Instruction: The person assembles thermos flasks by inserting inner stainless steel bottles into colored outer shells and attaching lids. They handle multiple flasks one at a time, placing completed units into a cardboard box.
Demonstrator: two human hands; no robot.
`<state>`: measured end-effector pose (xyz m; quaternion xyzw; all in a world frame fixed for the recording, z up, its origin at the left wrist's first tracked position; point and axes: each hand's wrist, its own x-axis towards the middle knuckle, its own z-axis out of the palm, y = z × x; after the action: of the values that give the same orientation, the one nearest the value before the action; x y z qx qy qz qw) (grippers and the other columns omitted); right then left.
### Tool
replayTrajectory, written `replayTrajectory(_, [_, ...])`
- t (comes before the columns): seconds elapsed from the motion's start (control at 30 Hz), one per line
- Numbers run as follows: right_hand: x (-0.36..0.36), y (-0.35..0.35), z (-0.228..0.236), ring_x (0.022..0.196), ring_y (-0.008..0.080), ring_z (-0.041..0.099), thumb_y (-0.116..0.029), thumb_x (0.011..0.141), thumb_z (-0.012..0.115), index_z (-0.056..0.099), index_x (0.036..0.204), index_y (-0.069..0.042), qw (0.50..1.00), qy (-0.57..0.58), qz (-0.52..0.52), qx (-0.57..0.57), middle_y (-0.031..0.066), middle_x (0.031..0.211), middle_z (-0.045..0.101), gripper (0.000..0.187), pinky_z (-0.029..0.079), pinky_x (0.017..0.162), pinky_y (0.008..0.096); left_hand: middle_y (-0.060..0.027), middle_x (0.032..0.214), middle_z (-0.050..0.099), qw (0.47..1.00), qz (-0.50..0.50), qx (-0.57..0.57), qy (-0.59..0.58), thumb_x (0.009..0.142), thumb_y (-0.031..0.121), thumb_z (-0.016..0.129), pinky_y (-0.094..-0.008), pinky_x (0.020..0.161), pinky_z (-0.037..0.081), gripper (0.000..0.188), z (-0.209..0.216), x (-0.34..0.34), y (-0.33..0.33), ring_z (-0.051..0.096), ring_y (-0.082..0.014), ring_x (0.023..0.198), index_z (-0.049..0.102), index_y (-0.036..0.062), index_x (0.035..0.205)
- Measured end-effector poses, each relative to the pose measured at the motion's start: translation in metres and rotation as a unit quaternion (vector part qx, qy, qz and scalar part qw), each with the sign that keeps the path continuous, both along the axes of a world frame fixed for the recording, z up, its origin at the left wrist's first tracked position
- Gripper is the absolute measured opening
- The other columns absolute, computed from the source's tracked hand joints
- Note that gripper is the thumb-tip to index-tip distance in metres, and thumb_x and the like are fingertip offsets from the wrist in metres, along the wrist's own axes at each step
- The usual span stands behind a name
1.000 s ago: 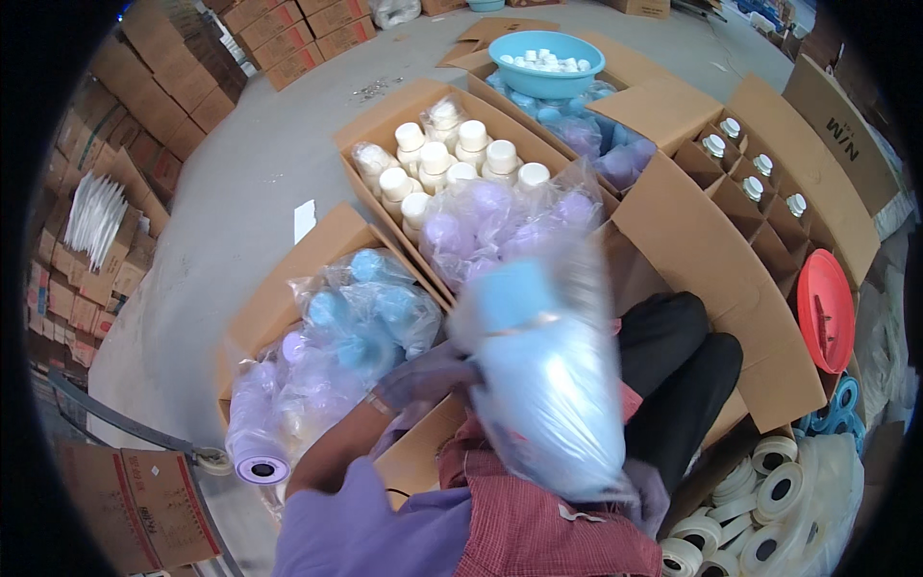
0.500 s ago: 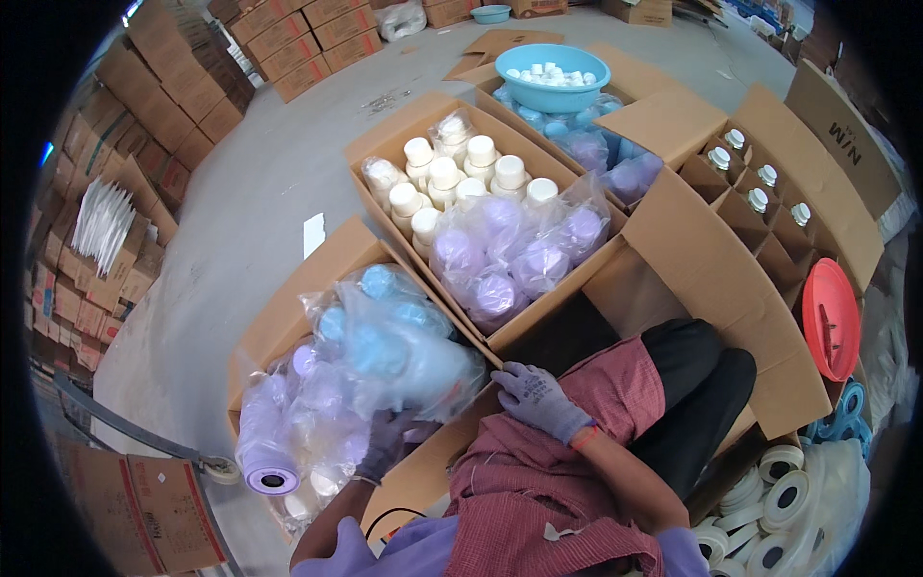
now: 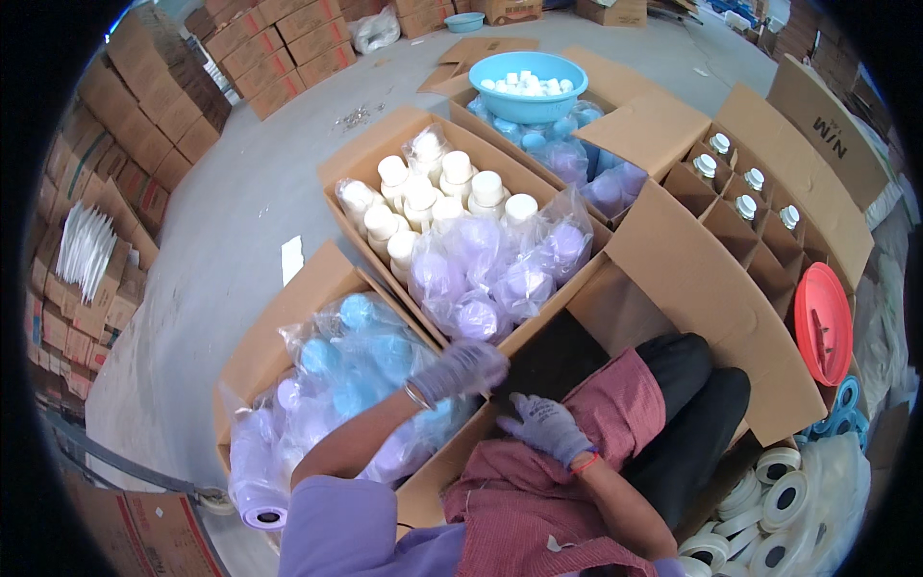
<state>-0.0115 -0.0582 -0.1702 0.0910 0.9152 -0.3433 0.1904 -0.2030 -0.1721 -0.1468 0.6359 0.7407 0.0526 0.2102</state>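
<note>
My left hand, in a pale grey glove and smeared by motion, hovers over the inner rim of the near left carton. Its fingers are too blurred to show whether anything is in them. Beneath that forearm the carton holds plastic-wrapped light blue bottles and lilac bottles. My right hand, gloved too, lies by my lap near the carton's edge, fingers apart and nothing seen in them. Just ahead, the middle carton holds white-capped cream bottles and bagged lilac bottles.
A blue basin of small white caps sits on a carton behind. To the right stand a divided carton with several silver-capped bottles and a red basin. White rings lie at lower right. Stacked cartons line the left.
My left hand has left the wrapped bottles in the near left carton and swung up and right toward the middle carton. My right hand has come off the carton's edge and dropped slightly.
</note>
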Motion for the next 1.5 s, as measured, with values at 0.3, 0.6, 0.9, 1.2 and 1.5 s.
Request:
replayTrajectory(0.3, [-0.056, -0.024, -0.028, 0.114, 0.0327, 0.062, -0.061, 0.072, 0.077, 0.046, 0.131, 0.015, 0.974, -0.138, -0.088, -0.158, 0.0292, 0.122, 0.061, 0.101, 0.049, 0.095, 0.0379, -0.0102, 0.092, 0.063, 0.879, 0.289, 0.372, 0.072, 0.091, 0.017, 0.06, -0.0452, 0.073, 0.05, 0.023, -0.017, -0.068, -0.088, 0.061, -0.0331, 0.083, 0.064, 0.0055, 0.111])
replayTrajectory(0.6, [-0.046, -0.029, -0.072, 0.104, 0.0241, 0.061, -0.02, 0.078, 0.067, 0.057, 0.126, 0.005, 0.953, -0.101, -0.186, -0.219, 0.0166, 0.115, 0.064, 0.055, 0.049, 0.09, 0.0351, -0.0006, 0.075, 0.07, 0.92, 0.282, 0.025, 0.272, 0.082, 0.029, 0.059, -0.0534, 0.102, 0.034, 0.019, -0.084, -0.166, -0.07, 0.065, -0.0199, 0.085, 0.07, 0.0238, 0.068])
replayTrajectory(0.9, [-0.047, -0.044, -0.068, 0.103, 0.0465, 0.062, -0.039, 0.083, 0.061, 0.053, 0.113, 0.013, 0.993, 0.004, 0.0, -0.12, 0.0354, 0.107, 0.063, 0.06, 0.049, 0.093, 0.0472, -0.0076, 0.078, 0.074, 0.949, 0.131, -0.035, 0.286, 0.089, 0.03, 0.051, -0.0427, 0.087, 0.044, 0.033, -0.054, -0.151, -0.109, 0.069, -0.0235, 0.086, 0.076, 0.0148, 0.074])
replayTrajectory(1.2, [-0.026, -0.164, -0.058, 0.088, 0.0409, 0.068, -0.037, 0.078, 0.063, 0.073, 0.09, 0.002, 0.969, 0.039, 0.17, -0.173, 0.0241, 0.09, 0.07, 0.042, 0.053, 0.085, 0.0442, -0.0111, 0.091, 0.075, 0.919, 0.138, -0.274, 0.249, 0.088, 0.025, 0.053, -0.0433, 0.072, 0.057, 0.027, -0.055, -0.13, -0.166, 0.073, -0.0273, 0.088, 0.078, 0.0144, 0.086])
replayTrajectory(1.5, [-0.069, -0.186, 0.01, 0.109, 0.0374, 0.062, -0.043, 0.086, 0.06, 0.063, 0.113, -0.003, 0.884, -0.088, 0.3, -0.349, 0.0215, 0.113, 0.066, 0.048, 0.047, 0.095, 0.0441, -0.0078, 0.115, 0.072, 0.84, 0.058, -0.492, 0.221, 0.089, 0.027, 0.057, -0.0472, 0.086, 0.055, 0.027, -0.128, -0.143, -0.297, 0.068, -0.0272, 0.108, 0.077, 0.017, 0.104])
